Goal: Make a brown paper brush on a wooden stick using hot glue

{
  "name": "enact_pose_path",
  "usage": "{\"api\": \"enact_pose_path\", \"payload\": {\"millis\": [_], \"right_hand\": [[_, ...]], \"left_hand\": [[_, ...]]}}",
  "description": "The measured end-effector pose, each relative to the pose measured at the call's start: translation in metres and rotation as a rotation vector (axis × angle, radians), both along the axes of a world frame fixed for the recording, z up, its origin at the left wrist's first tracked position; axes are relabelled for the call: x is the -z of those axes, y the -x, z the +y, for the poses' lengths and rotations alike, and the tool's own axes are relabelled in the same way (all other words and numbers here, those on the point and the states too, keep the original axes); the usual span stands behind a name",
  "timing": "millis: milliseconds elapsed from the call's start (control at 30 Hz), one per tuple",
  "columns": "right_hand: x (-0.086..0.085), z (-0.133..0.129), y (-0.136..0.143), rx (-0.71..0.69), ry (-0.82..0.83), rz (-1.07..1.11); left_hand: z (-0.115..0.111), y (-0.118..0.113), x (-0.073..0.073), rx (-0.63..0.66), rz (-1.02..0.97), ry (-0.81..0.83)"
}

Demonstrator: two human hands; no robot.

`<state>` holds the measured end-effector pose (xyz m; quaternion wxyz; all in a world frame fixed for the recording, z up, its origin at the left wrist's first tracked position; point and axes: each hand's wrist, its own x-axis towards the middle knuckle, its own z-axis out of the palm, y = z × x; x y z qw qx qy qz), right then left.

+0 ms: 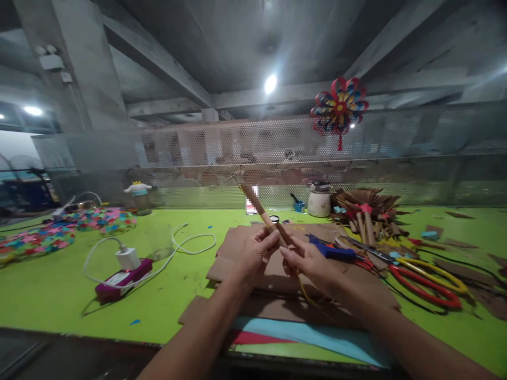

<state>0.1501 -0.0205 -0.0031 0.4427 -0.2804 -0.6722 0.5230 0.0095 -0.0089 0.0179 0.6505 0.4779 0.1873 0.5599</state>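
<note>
Pinched in my left hand (257, 250) is a narrow bundle of pleated brown paper (253, 199), tilted up to the left, with a paler band around it near my fingers. My right hand (309, 259) is closed on the lower part of the same bundle, where another brown length (282, 234) shows between the hands. A thin yellow string (308, 296) hangs below my right fingers. Beneath both hands lies a stack of brown paper sheets (232, 248), with light blue paper (285, 328) and red paper (257, 338) under its near edge.
On the right are red-and-yellow-handled scissors (428, 293), a blue-handled tool (335, 250) and finished paper fans (362, 203). A pale jug (319, 200) stands behind. Leftward are a purple power strip (124, 279) with a white cable, a clear cup (158, 243) and colourful paper stars (101, 219).
</note>
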Motion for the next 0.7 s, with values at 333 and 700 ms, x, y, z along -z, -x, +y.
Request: {"api": "enact_pose_path", "payload": {"millis": [333,700], "right_hand": [[0.017,0.001,0.013,0.191,-0.181,-0.068],[0.011,0.000,0.011,0.186,-0.208,-0.059]], "left_hand": [[0.000,-0.003,0.005,-0.053,0.004,0.062],[-0.001,-0.003,0.004,0.023,0.024,0.047]]}}
